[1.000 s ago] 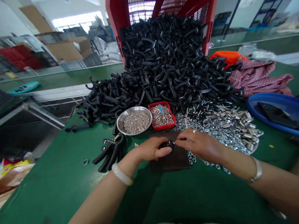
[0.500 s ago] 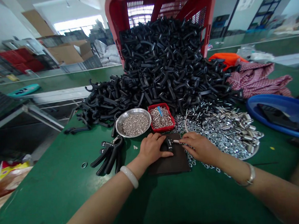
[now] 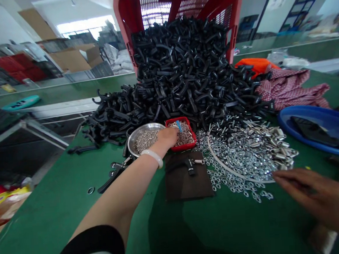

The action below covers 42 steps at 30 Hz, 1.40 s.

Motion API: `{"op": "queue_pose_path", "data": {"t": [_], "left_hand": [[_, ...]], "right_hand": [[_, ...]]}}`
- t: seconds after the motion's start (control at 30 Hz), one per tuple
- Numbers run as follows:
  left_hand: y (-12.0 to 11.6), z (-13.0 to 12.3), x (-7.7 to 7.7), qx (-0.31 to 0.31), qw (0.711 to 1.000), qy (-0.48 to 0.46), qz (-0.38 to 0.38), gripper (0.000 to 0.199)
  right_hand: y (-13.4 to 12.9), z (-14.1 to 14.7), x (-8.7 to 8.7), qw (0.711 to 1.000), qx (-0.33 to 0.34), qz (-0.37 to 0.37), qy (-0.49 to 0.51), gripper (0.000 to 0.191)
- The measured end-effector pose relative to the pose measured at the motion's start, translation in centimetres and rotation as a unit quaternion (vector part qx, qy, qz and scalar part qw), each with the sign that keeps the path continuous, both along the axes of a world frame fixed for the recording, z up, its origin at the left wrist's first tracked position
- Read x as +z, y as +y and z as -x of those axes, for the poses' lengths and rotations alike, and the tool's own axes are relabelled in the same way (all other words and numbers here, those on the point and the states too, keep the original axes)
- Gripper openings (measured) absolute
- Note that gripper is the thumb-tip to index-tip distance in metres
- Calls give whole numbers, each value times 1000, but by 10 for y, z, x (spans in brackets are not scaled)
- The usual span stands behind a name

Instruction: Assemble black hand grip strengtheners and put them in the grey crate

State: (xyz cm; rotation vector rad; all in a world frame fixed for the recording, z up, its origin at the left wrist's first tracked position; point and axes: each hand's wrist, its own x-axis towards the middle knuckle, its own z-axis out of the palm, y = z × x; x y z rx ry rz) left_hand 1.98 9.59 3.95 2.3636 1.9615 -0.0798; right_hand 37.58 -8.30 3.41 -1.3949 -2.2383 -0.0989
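- Left hand (image 3: 167, 138) narrow, reaching into red plastic tray (image 3: 188, 145) of small steel pins (image 3: 184, 135); any hold hidden;
- right hand (image 3: 316, 194) wide open, just beside scattered steel washers (image 3: 247, 156);
- one curved black plastic hook (image 3: 186, 165) on dark mat (image 3: 176, 188) between the hands; large black heap (image 3: 183, 72) of hooks beyond both.

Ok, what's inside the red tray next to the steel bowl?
The red tray holds a heap of small silver metal parts with a blue piece sticking up. The left hand covers its left corner, so the contents there can't be seen.
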Motion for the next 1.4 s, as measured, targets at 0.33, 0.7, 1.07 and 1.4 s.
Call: {"op": "queue_pose_path", "data": {"t": [0.33, 0.7, 1.07, 1.4], "left_hand": [[-51, 3, 4, -53, 993, -104, -26, 32], [-87, -1, -40, -17, 926, -367, 86, 36], [-123, -33, -51, 103, 732, -673, -23, 39], [-132, -21, -46, 82, 880, -466, -46, 66]], "right_hand": [[37, 193, -11, 977, -5, 147, -155, 30], [44, 191, -40, 990, -30, 130, -48, 27], [50, 195, -11, 578, -19, 606, 546, 41], [53, 190, -6, 744, -10, 560, 363, 42]]}}
